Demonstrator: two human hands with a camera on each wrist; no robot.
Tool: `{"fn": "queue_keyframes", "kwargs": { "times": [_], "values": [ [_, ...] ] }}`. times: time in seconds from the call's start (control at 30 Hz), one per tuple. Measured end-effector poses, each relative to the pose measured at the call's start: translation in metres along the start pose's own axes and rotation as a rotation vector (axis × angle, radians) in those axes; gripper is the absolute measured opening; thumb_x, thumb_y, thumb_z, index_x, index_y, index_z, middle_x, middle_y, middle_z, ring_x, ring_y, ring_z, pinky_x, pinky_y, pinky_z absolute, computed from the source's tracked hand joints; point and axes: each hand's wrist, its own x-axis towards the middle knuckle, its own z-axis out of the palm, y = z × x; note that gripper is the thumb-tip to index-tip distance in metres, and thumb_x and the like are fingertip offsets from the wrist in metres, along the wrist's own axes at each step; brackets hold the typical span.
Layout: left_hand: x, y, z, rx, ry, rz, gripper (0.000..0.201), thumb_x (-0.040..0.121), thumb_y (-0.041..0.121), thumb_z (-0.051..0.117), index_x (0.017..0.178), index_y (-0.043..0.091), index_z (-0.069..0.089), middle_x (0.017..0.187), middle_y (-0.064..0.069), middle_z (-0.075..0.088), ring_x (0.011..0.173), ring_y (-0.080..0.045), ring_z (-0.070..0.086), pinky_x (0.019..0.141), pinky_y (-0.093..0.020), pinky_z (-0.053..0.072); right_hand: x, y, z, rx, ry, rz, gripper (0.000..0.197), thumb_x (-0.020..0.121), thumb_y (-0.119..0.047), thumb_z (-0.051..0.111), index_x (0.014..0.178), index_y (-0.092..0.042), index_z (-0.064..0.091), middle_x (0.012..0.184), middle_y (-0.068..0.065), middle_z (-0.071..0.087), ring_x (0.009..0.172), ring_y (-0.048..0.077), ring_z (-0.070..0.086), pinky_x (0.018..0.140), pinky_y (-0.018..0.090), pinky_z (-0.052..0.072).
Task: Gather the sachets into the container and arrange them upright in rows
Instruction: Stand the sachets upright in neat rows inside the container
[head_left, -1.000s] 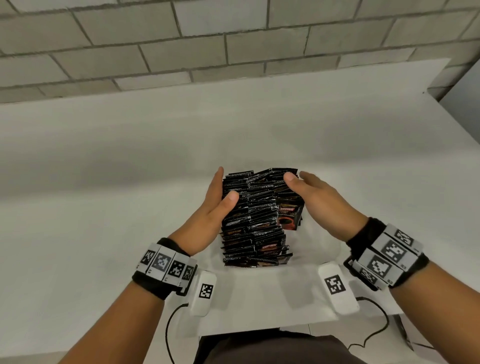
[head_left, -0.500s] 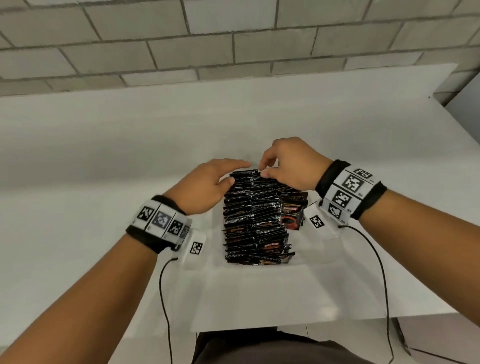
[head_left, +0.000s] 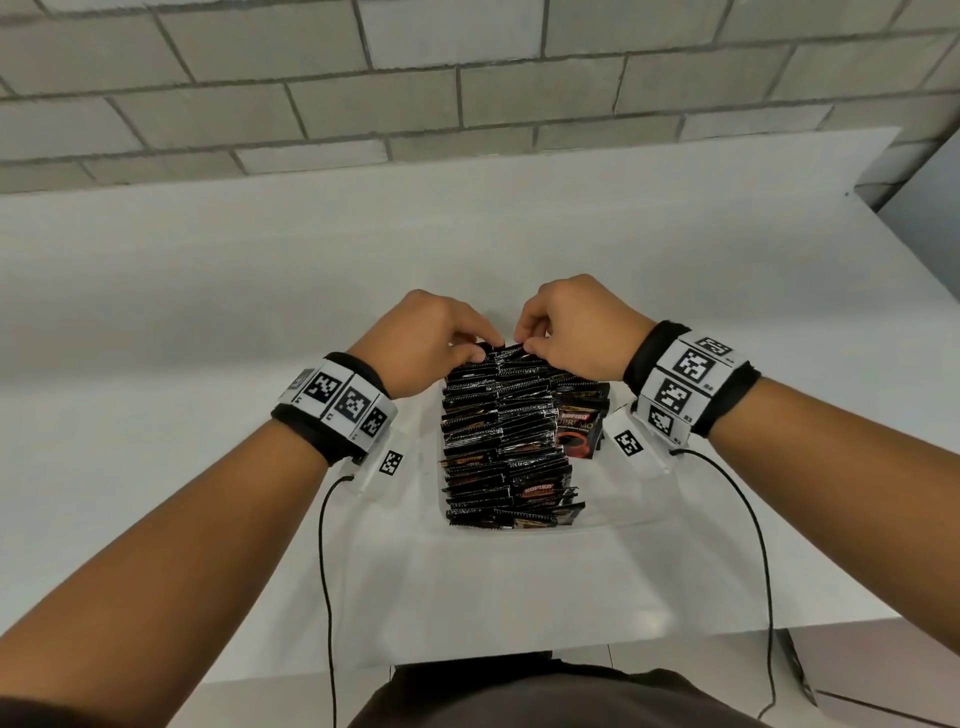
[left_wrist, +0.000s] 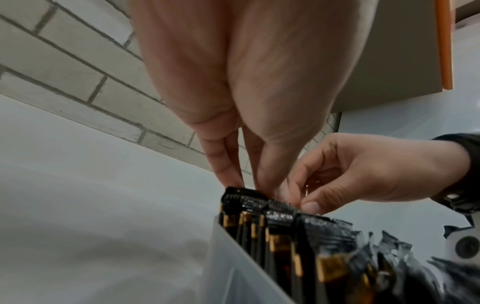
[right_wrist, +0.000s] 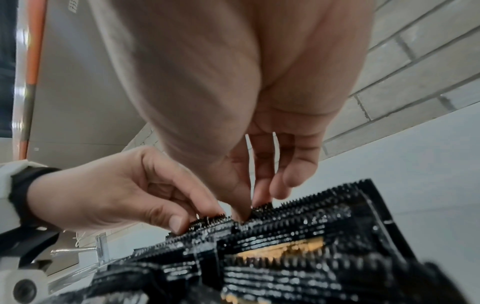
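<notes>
Several black sachets (head_left: 498, 436) stand upright in two rows inside a clear container (head_left: 613, 512) on the white table. One sachet (head_left: 576, 431) with a red label and a coffee cup picture leans at the right of the rows. My left hand (head_left: 475, 353) pinches the serrated top edges of the sachets (left_wrist: 244, 195) at the far end of the left row. My right hand (head_left: 524, 345) pinches the tops of the far sachets (right_wrist: 262, 207) in the right row. Both hands meet over the far end of the container (left_wrist: 233, 257).
The white table (head_left: 208, 364) runs back to a grey brick wall (head_left: 467, 78). Black cables (head_left: 327, 571) hang from both wrist bands over the table's near edge. White tagged camera mounts (head_left: 389, 462) sit under each wrist beside the container.
Both hands left the sides of the sachet block and moved to its far end. Fingers that were straight against the rows now curl and pinch the far sachets' tops.
</notes>
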Motion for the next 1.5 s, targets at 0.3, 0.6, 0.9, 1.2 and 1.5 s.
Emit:
{"fn": "queue_keyframes", "kwargs": {
  "times": [0.3,0.6,0.9,1.2,1.5],
  "values": [
    [-0.001,-0.001,0.002,-0.071,0.073,-0.065,0.02,0.088,0.021,0.081,0.106,0.027,0.08,0.098,0.005,0.076,0.089,-0.007,0.071,0.09,-0.039,0.058,0.0,0.004,-0.001,-0.024,0.015,0.021,0.013,0.091,-0.021,0.067,0.099,-0.019,0.077,0.091,-0.005,0.07,0.082,0.013,0.062,0.062,0.013,0.036],
    [-0.002,0.002,0.002,-0.074,0.077,-0.058,0.018,0.088,0.018,0.08,0.105,0.024,0.08,0.098,0.005,0.075,0.088,-0.005,0.071,0.089,-0.035,0.058,0.004,0.003,0.003,-0.063,0.071,0.031,0.013,0.091,-0.032,0.071,0.093,-0.019,0.075,0.084,-0.006,0.067,0.081,0.016,0.063,0.07,0.027,0.046],
    [-0.004,0.011,0.001,-0.079,0.071,-0.033,0.03,0.097,0.037,0.069,0.125,0.028,0.07,0.123,0.009,0.067,0.105,-0.005,0.064,0.097,-0.034,0.054,-0.017,0.015,-0.028,0.0,0.186,0.055,0.014,0.094,-0.019,0.063,0.099,-0.016,0.076,0.09,-0.005,0.067,0.083,0.012,0.06,0.077,0.021,0.039],
    [-0.069,0.016,0.005,-0.288,-0.121,-0.155,0.11,0.078,0.083,0.057,0.161,0.044,-0.004,0.168,0.027,-0.008,0.153,0.008,-0.004,0.123,-0.028,0.008,-0.085,0.019,-0.006,0.14,0.134,0.343,0.05,0.092,-0.005,0.05,0.143,-0.007,0.049,0.096,0.007,0.075,0.092,0.02,0.064,0.075,0.014,0.035],
    [-0.139,0.021,0.053,-0.483,-0.094,-0.295,0.157,0.047,0.071,0.092,0.151,0.055,-0.025,0.156,0.042,-0.026,0.149,0.014,-0.014,0.124,-0.025,0.004,-0.078,0.014,0.006,0.153,0.048,0.273,0.054,0.093,-0.008,0.051,0.146,-0.011,0.04,0.118,0.014,0.066,0.094,0.027,0.065,0.083,0.038,0.054]
  ]
}}
